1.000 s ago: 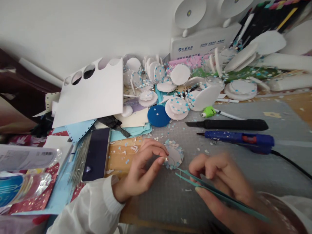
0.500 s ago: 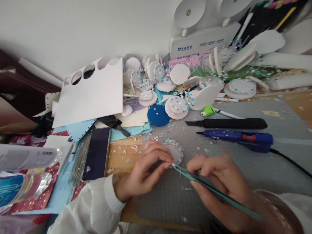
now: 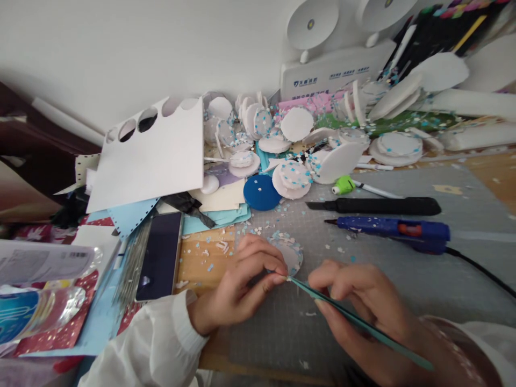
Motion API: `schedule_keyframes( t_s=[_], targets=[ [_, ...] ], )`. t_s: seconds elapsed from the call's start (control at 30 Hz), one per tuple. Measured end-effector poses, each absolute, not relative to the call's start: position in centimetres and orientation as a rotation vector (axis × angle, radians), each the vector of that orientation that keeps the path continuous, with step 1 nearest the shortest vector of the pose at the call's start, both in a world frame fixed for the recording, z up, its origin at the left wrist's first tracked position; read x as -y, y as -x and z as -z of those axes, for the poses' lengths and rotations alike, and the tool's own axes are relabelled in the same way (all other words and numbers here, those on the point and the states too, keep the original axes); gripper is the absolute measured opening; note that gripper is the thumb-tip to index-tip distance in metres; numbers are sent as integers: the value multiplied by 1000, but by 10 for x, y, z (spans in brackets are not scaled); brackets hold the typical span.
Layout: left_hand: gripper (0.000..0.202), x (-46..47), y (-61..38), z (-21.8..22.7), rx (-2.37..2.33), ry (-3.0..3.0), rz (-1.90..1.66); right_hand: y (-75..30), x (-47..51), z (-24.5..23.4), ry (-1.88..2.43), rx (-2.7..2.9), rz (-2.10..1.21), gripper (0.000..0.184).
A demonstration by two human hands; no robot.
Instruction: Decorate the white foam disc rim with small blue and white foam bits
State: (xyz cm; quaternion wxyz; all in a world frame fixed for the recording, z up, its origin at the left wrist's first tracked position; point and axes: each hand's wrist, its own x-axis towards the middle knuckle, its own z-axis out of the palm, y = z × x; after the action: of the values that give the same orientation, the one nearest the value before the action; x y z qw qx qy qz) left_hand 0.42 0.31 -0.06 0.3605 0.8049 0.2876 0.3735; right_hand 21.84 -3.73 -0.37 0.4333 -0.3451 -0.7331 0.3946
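Observation:
My left hand (image 3: 242,282) rests on the grey cutting mat (image 3: 363,263), thumb and forefinger pinched on a tiny pale piece at the tweezers' tip. My right hand (image 3: 358,312) grips long teal tweezers (image 3: 355,320), their points meeting the left fingertips. Just behind the left fingers lies a white foam disc (image 3: 292,255) rimmed with small blue and white bits, partly hidden by the fingers.
A blue glue gun (image 3: 397,230) with a black cord and a black craft knife (image 3: 379,205) lie across the mat. A heap of white foam discs (image 3: 298,145), a dark blue disc (image 3: 261,192), a holed white board (image 3: 153,153) and a phone (image 3: 160,253) crowd the back and left.
My right hand brought the tweezers left until their tip met my left fingertips. My left hand shifted slightly right over the disc's near edge and pinched tighter.

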Motion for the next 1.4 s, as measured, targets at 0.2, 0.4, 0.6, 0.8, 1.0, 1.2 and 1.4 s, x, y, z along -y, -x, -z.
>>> schedule_keyframes(
  t_s=[0.2, 0.4, 0.6, 0.8, 1.0, 1.2, 1.4],
  targets=[
    [15, 0, -2, 2, -945, -2267, -1060, -221, 36, 8, 910, 1740, -888, 38],
    [27, 3, -6, 8, -1190, -2655, -980, -218, 30, 4, 1049, 1702, -688, 31],
    [14, 3, -6, 9, -1171, -2581, -853, -211, 23, 1, 1081, 1619, -730, 26],
    [21, 5, -3, 6, -1077, -2514, -794, -212, 24, 4, 1075, 1592, -819, 25],
    [25, 4, -1, 5, -1051, -2500, -756, -212, 26, 6, 1075, 1594, -848, 25],
    [24, 5, -2, 6, -1084, -2439, -780, -213, 26, 6, 1026, 1620, -849, 26],
    [22, 2, -5, 8, -1096, -2406, -903, -217, 27, 6, 973, 1680, -696, 31]
  ],
)
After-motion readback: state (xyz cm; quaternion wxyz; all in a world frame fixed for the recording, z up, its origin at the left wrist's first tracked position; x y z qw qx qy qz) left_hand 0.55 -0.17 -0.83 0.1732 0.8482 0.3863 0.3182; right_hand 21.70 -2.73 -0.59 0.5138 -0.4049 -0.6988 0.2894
